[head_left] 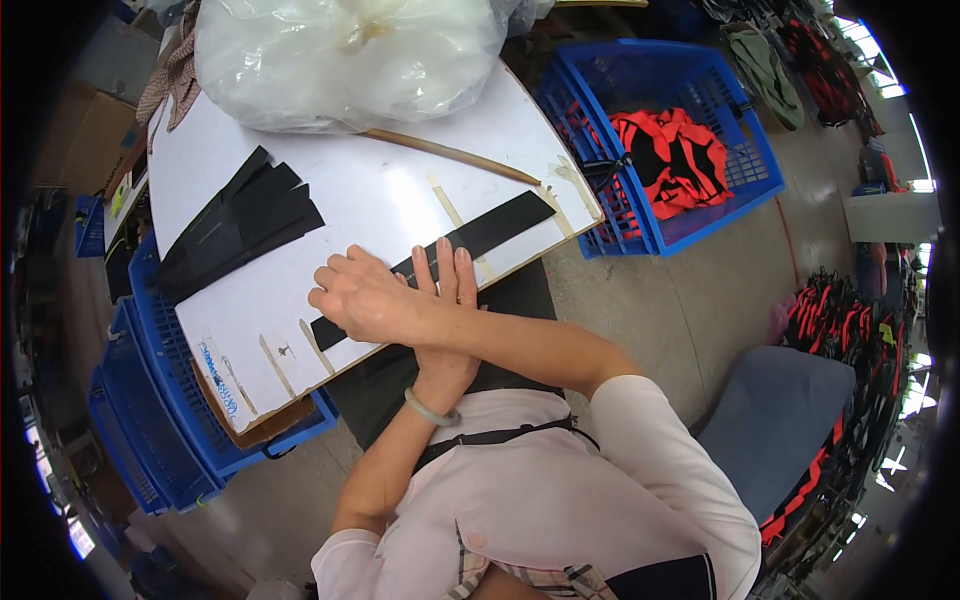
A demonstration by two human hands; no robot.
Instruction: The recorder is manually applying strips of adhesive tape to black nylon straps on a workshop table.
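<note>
The black strip (505,226) lies flat on the white desk (372,190), directly beneath both my hands; its long axis slants from lower left to upper right, roughly along the near edge and just inside it. My right grip (362,297) is the nearer to the lower-left end, knuckles up and fingers bent; I cannot tell whether they pinch the strip or only press on it. My left grip (448,283) rests about midway, fingers straightened and slightly spread across the strip, nothing pinched that I can see; my right forearm crosses over that hand, so my arms have little slack sideways; the upper-right end lies uncovered near the desk's right edge. Toward me there is only a thin margin before the drop; beyond the strip I have bare desk up to the stick (455,155) and the bag (340,60); black pieces (240,222) fan out to the upper left.
</note>
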